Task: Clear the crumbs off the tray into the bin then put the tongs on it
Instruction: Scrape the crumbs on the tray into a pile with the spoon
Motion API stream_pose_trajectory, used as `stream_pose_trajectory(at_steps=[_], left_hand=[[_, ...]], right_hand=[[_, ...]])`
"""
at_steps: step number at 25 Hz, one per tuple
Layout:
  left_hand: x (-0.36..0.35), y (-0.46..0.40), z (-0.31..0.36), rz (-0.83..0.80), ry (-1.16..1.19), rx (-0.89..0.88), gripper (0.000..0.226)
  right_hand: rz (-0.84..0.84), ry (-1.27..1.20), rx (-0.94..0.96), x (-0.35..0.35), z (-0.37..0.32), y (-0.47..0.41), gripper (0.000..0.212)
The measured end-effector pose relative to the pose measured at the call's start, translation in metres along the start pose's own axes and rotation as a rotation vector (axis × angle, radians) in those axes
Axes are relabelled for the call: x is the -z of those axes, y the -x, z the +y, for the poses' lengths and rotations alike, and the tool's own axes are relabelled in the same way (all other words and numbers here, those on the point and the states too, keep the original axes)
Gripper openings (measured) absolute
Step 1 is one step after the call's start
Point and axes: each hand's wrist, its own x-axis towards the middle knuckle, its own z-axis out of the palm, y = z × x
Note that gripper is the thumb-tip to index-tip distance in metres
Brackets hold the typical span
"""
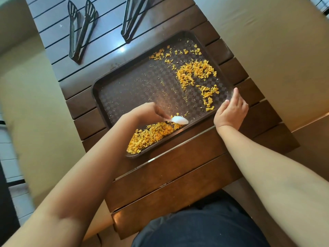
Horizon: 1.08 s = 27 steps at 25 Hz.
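Observation:
A dark brown tray [124,90] lies on the slatted wooden table, strewn with orange crumbs. One heap of crumbs [151,136] is banked along the tray's near edge; looser crumbs [195,72] lie at its far right. My left hand [147,111] grips a white spoon [179,120] whose bowl touches the near heap. At the tray's right rim my right hand [231,107] rests with its fingers straight. Two pairs of dark tongs lie beyond the tray: one [81,31] at the far left, the other [132,16] near the middle. No bin is in view.
The wooden table [178,175] is long and narrow, with beige floor on both sides. Its near end reaches my lap. Bare slats lie between the tongs and the tray.

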Motion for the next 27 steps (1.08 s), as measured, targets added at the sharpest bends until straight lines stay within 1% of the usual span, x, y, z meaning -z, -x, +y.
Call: stream_pose_trajectory(at_steps=[2,4,6,9,10,12,16,19,20,23,27], left_hand=[[0.006,0.012,-0.009,-0.013,-0.108,-0.007,0.025],[0.014,0.02,-0.016,-0.034,-0.151,0.004,0.026],[0.02,0.023,-0.016,-0.002,-0.084,-0.001,0.024],[0.018,0.014,0.001,0.16,0.109,-0.032,0.025],[0.016,0.009,0.009,0.202,0.151,-0.035,0.026],[0.008,-0.002,0.026,0.228,0.198,-0.048,0.026],[-0.007,-0.024,0.056,0.221,0.224,-0.086,0.026],[-0.014,-0.037,0.072,0.288,0.23,-0.07,0.028],[-0.015,-0.039,0.074,0.291,0.216,-0.053,0.028],[-0.019,-0.038,0.072,0.225,0.112,-0.038,0.026],[-0.015,-0.021,0.058,0.186,-0.119,-0.019,0.023]], right_hand=[[-0.007,-0.002,-0.003,0.002,0.0,0.0,0.049],[-0.002,-0.022,-0.001,0.003,0.0,-0.001,0.048],[-0.008,-0.049,-0.001,0.005,0.0,-0.002,0.046],[-0.047,-0.02,-0.007,0.012,0.001,-0.01,0.04],[-0.064,0.005,0.006,0.015,0.002,-0.014,0.038],[-0.103,0.034,0.064,0.021,0.006,-0.025,0.036],[-0.171,0.045,0.238,0.022,0.02,-0.035,0.044],[-0.158,0.017,0.282,0.016,0.027,-0.031,0.052],[-0.149,0.003,0.283,0.015,0.029,-0.03,0.052],[-0.124,-0.013,0.284,0.012,0.031,-0.028,0.051],[-0.106,-0.021,0.286,0.012,0.029,-0.026,0.052]])
